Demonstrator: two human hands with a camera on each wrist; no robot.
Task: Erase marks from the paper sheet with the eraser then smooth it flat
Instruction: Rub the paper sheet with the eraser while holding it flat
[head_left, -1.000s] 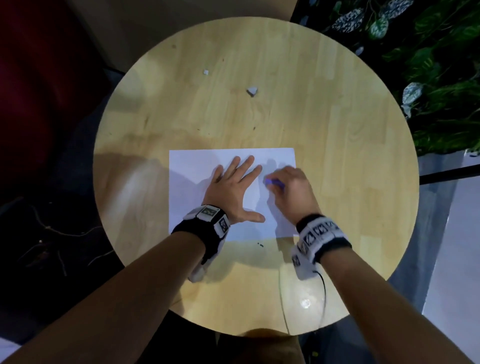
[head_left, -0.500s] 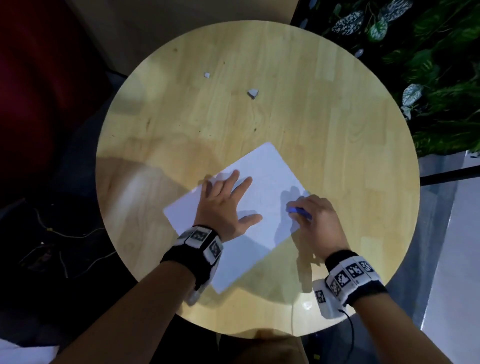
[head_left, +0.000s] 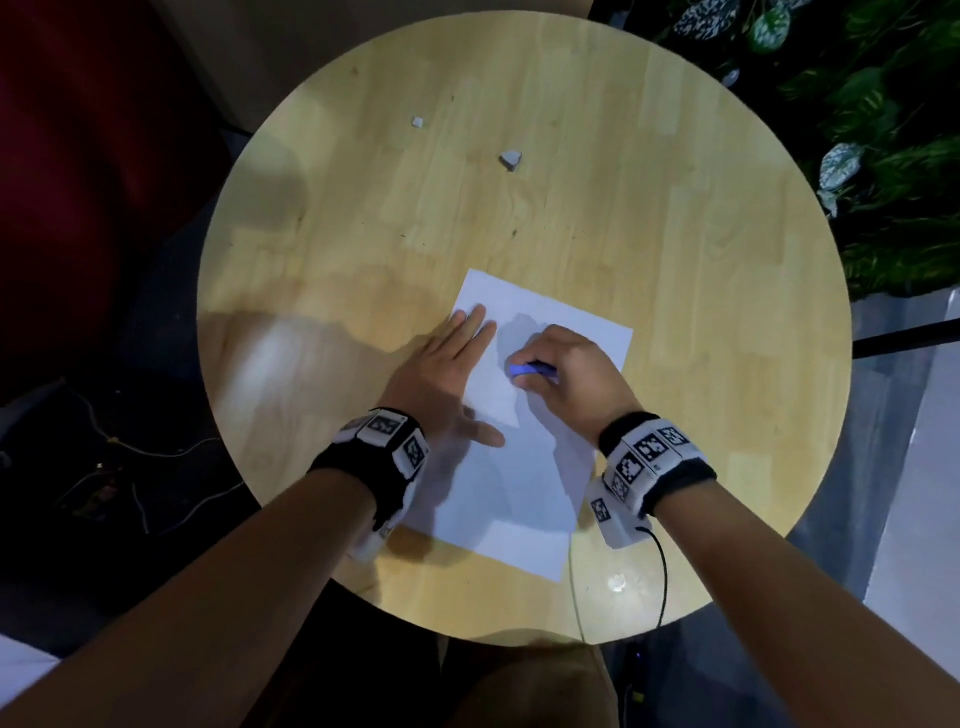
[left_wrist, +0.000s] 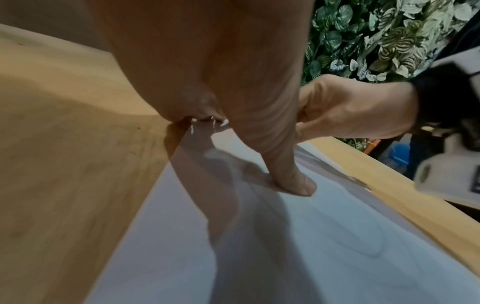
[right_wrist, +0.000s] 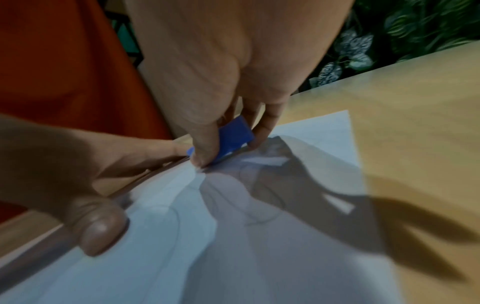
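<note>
The erasing step is in hand. The paper sheet lies turned at an angle on the near half of the round wooden surface, its near corner close to the near edge. The left hand lies flat with fingers straight along the sheet's left edge, partly on paper and partly on wood, the thumb pressing the sheet down. The right hand has its fingers curled round a blue eraser, pinched between thumb and fingers with its lower edge on the paper in the far part of the sheet. In the right wrist view the eraser meets the sheet where faint curved pencil lines run, and the paper looks slightly buckled there.

Faint lines show in the left wrist view too, towards the near part of the sheet, so more rubbing seems to remain. The next move probably calls for short strokes with steady pressure from the flat hand, so the sheet neither slides nor creases. Two small white scraps lie well apart on the far part of the surface.
</note>
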